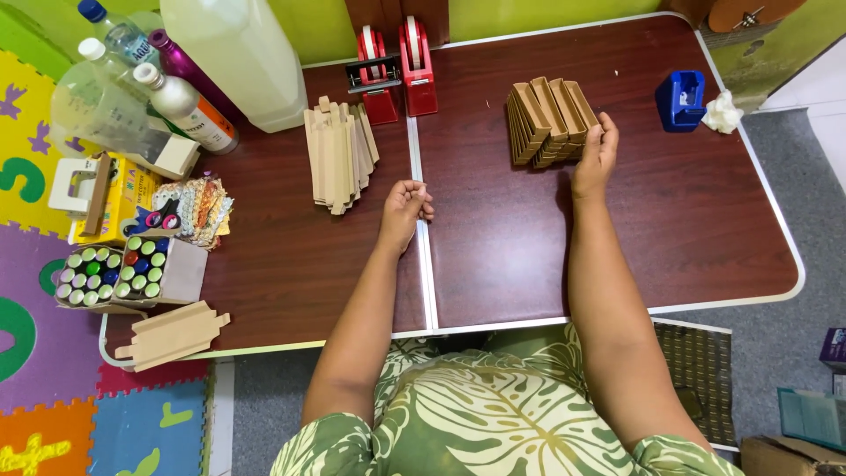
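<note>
While the left hand (405, 204) rested curled and empty, the right hand (597, 154) gripped the folded boxes (546, 119) at one o'clock, best squared gently.

Dark wood-grain folding table (493, 247), white trim, centre seam. Lime-green wall (529, 16) behind. Grey floor (775, 335) on right, coloured foam puzzle mats (53, 405) on left. Even, bright lighting.
</note>
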